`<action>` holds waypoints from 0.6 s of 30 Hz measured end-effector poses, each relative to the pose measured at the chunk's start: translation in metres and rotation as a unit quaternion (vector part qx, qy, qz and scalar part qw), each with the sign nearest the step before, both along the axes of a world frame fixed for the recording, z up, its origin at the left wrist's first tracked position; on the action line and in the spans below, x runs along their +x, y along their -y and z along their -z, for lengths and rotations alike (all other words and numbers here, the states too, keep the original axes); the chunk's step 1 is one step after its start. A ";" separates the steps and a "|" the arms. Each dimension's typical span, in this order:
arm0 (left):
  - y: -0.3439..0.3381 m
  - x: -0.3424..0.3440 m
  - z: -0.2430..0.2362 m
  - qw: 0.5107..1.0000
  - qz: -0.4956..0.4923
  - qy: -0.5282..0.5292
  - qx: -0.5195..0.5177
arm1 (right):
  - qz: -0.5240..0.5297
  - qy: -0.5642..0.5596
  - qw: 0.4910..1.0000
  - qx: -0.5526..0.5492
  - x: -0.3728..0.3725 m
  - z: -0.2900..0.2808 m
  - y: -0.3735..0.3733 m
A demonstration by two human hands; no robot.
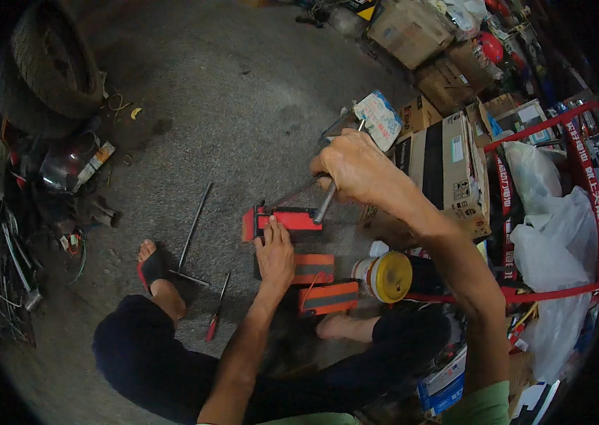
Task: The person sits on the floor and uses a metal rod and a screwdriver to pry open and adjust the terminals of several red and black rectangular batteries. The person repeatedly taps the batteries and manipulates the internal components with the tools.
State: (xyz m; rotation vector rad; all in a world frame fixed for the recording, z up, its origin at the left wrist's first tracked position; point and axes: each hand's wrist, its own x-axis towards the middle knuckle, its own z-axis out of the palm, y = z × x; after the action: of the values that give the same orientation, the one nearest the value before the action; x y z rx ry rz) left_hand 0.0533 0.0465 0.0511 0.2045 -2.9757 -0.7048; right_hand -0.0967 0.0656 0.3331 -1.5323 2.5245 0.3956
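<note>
My right hand is closed round a steel bar tool, held at a slant; its lower end is by the right end of a red-and-black block. My left hand lies on that block with fingers extended. Two orange blocks with grey bands lie below it, beside a tub with a yellow lid. Left of my left hand, a long T-handle tool and a red-handled screwdriver lie on the floor.
My feet flank the work on the concrete floor. At left are tyres, tangled wires and scrap. Along the right are stacked cardboard boxes, plastic bags and a red rack.
</note>
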 end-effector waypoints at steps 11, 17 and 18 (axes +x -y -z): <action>0.007 -0.002 0.001 0.999 0.011 -0.027 -0.023 | -0.029 -0.013 0.993 -0.117 -0.003 0.010 -0.007; -0.004 -0.005 0.020 0.998 0.024 -0.046 -0.043 | -0.037 -0.014 0.983 -0.177 -0.007 0.012 -0.014; -0.003 -0.004 0.019 0.998 0.027 -0.052 -0.038 | -0.037 -0.013 0.982 -0.182 -0.007 0.014 -0.014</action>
State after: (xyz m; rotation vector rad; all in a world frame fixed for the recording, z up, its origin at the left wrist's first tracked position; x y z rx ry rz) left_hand 0.0491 0.0492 0.0321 0.0814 -2.9119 -0.5867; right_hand -0.1040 0.0792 0.3189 -1.7532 2.6775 -0.0460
